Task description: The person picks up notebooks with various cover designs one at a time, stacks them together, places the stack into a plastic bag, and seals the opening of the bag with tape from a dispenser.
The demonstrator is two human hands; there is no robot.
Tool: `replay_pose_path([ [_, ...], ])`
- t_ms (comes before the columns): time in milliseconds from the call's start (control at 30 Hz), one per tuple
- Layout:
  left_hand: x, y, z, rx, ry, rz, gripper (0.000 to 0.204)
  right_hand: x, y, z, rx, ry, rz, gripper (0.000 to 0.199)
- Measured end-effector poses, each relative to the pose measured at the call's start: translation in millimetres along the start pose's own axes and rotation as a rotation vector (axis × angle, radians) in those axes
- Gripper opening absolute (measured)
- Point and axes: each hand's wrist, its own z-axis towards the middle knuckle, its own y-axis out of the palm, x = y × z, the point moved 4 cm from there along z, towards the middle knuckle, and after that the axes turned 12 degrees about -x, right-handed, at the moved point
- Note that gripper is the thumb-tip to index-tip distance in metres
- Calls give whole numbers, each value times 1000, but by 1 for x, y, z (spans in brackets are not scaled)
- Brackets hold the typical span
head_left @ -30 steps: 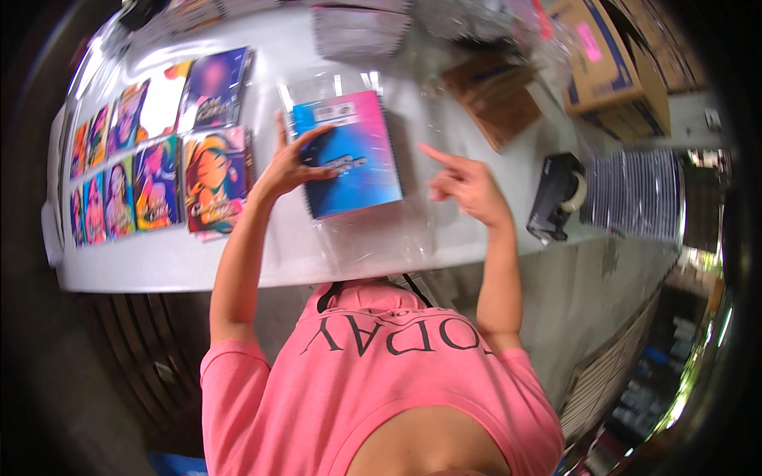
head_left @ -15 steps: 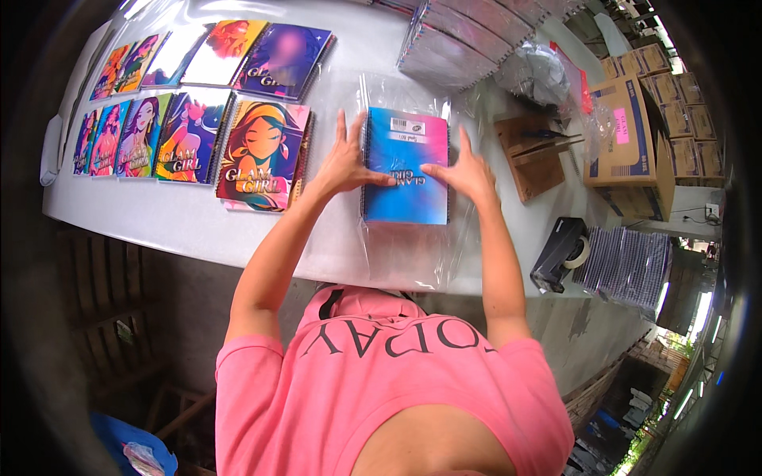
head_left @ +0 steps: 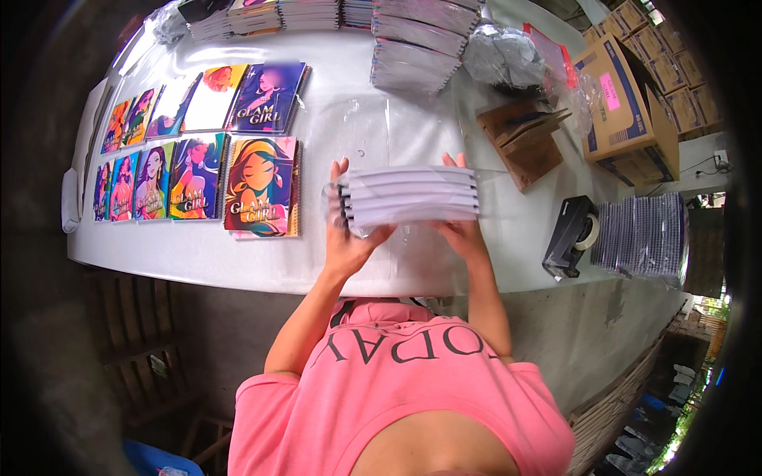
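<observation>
A stack of several spiral notebooks (head_left: 413, 196) is tipped up, its white page edges facing me. My left hand (head_left: 348, 242) is closed round its left end by the black spiral bindings, the thumb along the near edge. My right hand (head_left: 460, 234) grips the right end, its fingertips showing above the top. The covers are hidden at this angle. Clear plastic film (head_left: 361, 119) lies on the table beyond the stack. To the left, a notebook with a woman in a yellow headband (head_left: 260, 186) tops a small pile.
Rows of colourful notebooks (head_left: 194, 176) overlap at left. Tall stacks of wrapped notebooks (head_left: 417, 59) stand at the back. Rightward are a brown wooden piece (head_left: 520, 147), a cardboard box (head_left: 627, 115), a black tape dispenser (head_left: 567, 238) and a wrapped notebook pile (head_left: 639, 238).
The stack, which lay flat with its blue and pink cover upward, is now tilted up on edge. Both hands have moved nearer to me and closed on its ends. The view has shifted.
</observation>
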Motion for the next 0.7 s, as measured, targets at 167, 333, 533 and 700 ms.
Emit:
replay_pose_path([
  [167,25,2,4,-15,-146,-286,118,-10,0,10,-57,-27,52,129],
  [333,43,-4,11,-70,-69,-65,129,-23,-6,14,-18,-27,162,129],
  [533,54,0,12,-125,-47,-64,136,-25,-7,14,8,-26,237,125],
  [700,54,-5,16,-120,-43,201,140,-38,-15,20,-57,-69,32,128],
])
